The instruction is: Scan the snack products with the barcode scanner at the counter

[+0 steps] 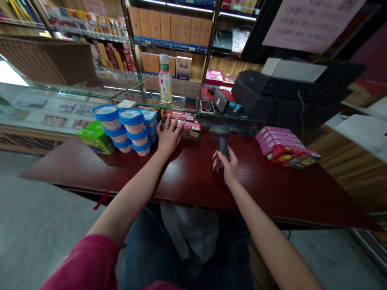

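My right hand point(228, 164) is wrapped around the handle of a dark barcode scanner point(222, 141), held upright above the dark red counter point(193, 173). To the left, my left hand point(169, 135) reaches across with its fingers spread over a group of small red boxes point(192, 131); its fingertips touch or hover just over them, and part of the boxes is hidden beneath. Close by on that side stand stacked tubs with blue lids point(132, 117) and, farther left, green packages point(96, 137). Pink and red boxes point(281, 145) are grouped at the right of the counter.
A drink bottle point(165, 84) stands on the glass display case point(145, 86) behind the counter. A phone point(207, 106) lies near a small grey device point(220, 100). A black printer-like machine point(272, 96) takes up the back right. A wicker basket point(48, 58) sits at the left.
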`<state>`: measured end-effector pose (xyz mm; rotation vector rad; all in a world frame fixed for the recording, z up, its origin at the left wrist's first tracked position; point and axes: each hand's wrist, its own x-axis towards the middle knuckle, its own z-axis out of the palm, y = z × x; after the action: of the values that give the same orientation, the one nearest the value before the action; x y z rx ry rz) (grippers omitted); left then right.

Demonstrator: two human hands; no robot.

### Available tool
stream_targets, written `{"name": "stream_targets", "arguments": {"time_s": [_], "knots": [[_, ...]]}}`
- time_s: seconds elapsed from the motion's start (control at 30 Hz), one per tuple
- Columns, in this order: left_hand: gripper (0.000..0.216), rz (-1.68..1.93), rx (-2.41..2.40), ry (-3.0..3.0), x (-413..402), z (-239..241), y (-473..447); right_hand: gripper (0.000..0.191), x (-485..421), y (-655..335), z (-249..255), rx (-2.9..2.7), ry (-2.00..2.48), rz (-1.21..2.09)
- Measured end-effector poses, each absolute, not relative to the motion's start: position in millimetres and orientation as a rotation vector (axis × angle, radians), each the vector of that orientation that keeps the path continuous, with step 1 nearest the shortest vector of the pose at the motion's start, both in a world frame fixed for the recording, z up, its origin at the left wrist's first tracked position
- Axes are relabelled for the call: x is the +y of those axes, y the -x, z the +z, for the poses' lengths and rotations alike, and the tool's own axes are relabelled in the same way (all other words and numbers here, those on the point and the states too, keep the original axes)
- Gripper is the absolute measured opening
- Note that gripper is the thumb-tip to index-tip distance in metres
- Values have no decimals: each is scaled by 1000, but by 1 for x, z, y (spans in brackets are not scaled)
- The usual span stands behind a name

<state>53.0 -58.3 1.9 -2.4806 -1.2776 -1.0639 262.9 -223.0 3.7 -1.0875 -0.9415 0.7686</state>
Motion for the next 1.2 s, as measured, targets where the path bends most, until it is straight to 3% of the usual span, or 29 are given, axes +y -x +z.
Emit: {"name": "stream_targets", "arguments": {"time_s": [0.53, 1.0, 1.2], "knots": [[35, -1010, -1048, 2681, -67, 4, -60, 39, -271, -260, 4, -958, 1143, 841], [39, -1040, -1038, 2679, -66, 2, -56, 37, -270, -262, -5, -930, 1081, 808], [33, -1216, -932, 2675, -69, 6, -55, 43, -268, -275, 0, -752, 1091, 498]]}}
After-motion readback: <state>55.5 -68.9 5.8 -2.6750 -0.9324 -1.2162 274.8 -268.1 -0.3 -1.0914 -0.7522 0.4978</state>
